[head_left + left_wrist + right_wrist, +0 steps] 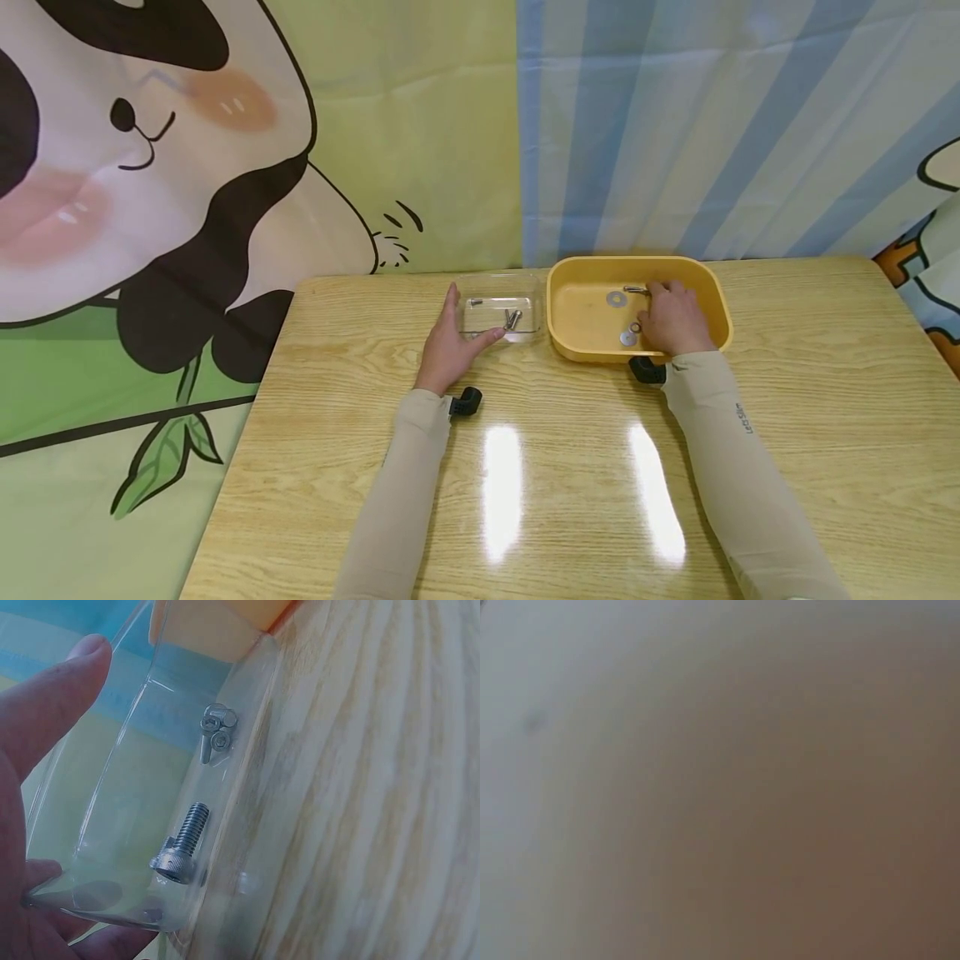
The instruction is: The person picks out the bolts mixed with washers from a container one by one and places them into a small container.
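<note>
My left hand is at the front left corner of a clear plastic box, index finger and thumb extended. Fingers show beyond the box's end wall in the left wrist view. Inside lie a thick socket head screw and a cluster of smaller screws. My right hand reaches down into a yellow bin, fingers bent downward. A metal screw shows right at its index finger. The fingertips are hidden, so I cannot tell what they hold. The right wrist view is only blur.
Flat washers and a smaller ring lie on the bin's floor. Bin and box stand side by side at the back of the wooden table, near a printed curtain. Black wrist cameras sit on both sleeves.
</note>
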{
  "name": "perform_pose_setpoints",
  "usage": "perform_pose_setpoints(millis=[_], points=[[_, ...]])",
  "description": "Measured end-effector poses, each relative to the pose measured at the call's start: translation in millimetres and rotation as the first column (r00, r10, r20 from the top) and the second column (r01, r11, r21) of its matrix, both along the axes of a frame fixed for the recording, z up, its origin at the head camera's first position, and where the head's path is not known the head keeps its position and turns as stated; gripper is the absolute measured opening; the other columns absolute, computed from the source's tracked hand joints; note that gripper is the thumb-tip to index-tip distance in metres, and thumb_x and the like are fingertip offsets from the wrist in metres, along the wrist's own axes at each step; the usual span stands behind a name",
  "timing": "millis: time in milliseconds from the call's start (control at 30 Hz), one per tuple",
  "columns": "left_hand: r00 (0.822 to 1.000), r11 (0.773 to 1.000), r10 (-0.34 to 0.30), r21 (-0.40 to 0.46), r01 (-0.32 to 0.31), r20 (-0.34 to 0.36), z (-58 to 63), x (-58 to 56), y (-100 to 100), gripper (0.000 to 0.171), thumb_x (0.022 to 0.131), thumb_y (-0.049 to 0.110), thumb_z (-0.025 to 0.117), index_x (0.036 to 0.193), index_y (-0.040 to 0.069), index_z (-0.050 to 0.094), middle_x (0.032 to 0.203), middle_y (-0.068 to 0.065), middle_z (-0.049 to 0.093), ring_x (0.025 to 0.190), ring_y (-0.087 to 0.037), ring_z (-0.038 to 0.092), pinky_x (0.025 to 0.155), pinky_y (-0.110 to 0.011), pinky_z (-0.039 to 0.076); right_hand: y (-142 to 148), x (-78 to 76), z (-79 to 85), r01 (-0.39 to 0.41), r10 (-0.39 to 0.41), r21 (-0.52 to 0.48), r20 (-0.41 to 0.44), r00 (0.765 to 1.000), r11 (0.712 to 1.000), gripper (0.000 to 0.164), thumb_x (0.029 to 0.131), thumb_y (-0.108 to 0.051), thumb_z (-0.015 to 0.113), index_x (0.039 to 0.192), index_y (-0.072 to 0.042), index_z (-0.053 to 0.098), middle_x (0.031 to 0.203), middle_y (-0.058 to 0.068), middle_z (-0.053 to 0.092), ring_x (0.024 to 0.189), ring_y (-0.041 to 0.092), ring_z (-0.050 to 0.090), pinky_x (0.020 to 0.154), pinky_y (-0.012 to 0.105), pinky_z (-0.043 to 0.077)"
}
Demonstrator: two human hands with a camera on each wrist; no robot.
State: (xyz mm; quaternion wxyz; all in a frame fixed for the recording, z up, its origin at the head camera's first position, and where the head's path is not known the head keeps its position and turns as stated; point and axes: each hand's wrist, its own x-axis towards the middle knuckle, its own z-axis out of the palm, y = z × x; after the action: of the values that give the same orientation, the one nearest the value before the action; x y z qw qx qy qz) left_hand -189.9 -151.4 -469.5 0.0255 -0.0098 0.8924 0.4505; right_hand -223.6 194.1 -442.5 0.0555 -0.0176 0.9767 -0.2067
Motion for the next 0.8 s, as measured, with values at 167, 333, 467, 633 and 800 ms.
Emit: perform_pose_setpoints(millis=[167, 333, 467, 633, 800], points=[[1.000, 1.000, -0.002, 0.003, 0.002, 0.000, 0.5, -0.1, 0.0, 0.116, 0.083, 0.056, 0.078, 0.162, 0.035, -0.005, 0.167, -0.003, 0.019, 0.147, -0.034, 0.029, 0.116, -0.057, 0.028, -0.3, 0.6, 2.0, 0.010, -0.010, 0.008, -0.005, 1.000, 1.000, 0.038, 0.096, -0.006, 0.056, 0.131, 0.009, 0.058, 0.133, 0.034, 0.046, 0.116, 0.055, 0.041, 0.095, 0.066, 0.043], [1.000, 1.000, -0.002, 0.006, 0.002, 0.001, -0.6, -0.1, -0.2, 0.116, 0.082, 0.057, 0.078, 0.161, 0.036, -0.005, 0.167, -0.003, 0.019, 0.147, -0.033, 0.029, 0.117, -0.057, 0.028, -1.4, 1.9, 3.8, 0.012, -0.012, 0.011, -0.007, 1.000, 1.000, 0.031, 0.095, -0.003, 0.058, 0.124, 0.007, 0.063, 0.124, 0.033, 0.054, 0.114, 0.054, 0.046, 0.093, 0.065, 0.045], [1.000, 1.000, -0.004, 0.006, 0.004, 0.000, -1.3, -0.4, -0.3, 0.117, 0.081, 0.059, 0.077, 0.161, 0.036, -0.005, 0.167, -0.003, 0.019, 0.147, -0.034, 0.030, 0.117, -0.057, 0.028, -1.9, 3.2, 3.9, 0.002, -0.002, 0.006, -0.029, 1.000, 1.000, 0.026, 0.093, -0.002, 0.061, 0.118, 0.005, 0.067, 0.115, 0.032, 0.058, 0.109, 0.051, 0.052, 0.089, 0.063, 0.048], [1.000, 1.000, -0.004, 0.008, 0.004, 0.001, -1.8, -0.5, -0.4, 0.118, 0.080, 0.060, 0.077, 0.161, 0.037, -0.006, 0.166, -0.004, 0.019, 0.146, -0.033, 0.032, 0.116, -0.057, 0.028, -1.1, 3.6, 2.5, -0.020, 0.021, 0.014, -0.050, 0.999, 1.000, 0.019, 0.093, -0.002, 0.060, 0.108, 0.002, 0.072, 0.106, 0.029, 0.062, 0.100, 0.047, 0.057, 0.083, 0.059, 0.050], [1.000, 1.000, -0.008, 0.013, 0.008, -0.003, -1.8, -0.3, -0.8, 0.118, 0.080, 0.061, 0.077, 0.161, 0.036, -0.005, 0.166, -0.004, 0.020, 0.147, -0.032, 0.031, 0.117, -0.056, 0.028, 0.0, 2.5, 2.1, -0.030, 0.030, 0.018, -0.033, 0.999, 0.999, 0.016, 0.094, -0.003, 0.061, 0.104, -0.001, 0.073, 0.106, 0.028, 0.066, 0.098, 0.045, 0.060, 0.080, 0.058, 0.051]])
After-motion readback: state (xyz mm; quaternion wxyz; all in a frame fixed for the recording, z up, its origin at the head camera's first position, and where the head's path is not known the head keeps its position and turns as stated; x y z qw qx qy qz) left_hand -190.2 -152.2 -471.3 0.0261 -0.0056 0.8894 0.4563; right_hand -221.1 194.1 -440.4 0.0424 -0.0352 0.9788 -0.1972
